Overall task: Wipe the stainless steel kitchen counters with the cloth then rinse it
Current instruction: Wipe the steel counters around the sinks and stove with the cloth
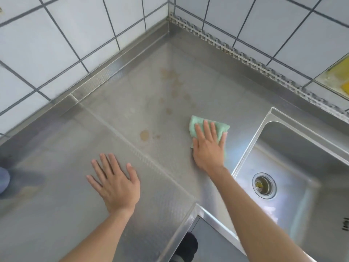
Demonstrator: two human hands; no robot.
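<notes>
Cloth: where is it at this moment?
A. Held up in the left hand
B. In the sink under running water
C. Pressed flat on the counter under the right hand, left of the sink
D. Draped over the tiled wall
C. The green cloth lies on the counter under the right hand, left of the sink; the left hand rests bare on the steel.

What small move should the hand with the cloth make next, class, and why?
Probably slide the right hand and the green cloth it presses flat away from the sink, towards the brown stains on the counter. Those marks lie just beside the cloth and further back towards the corner, unwiped. The left hand rests flat on the counter, clear of that path.
</notes>
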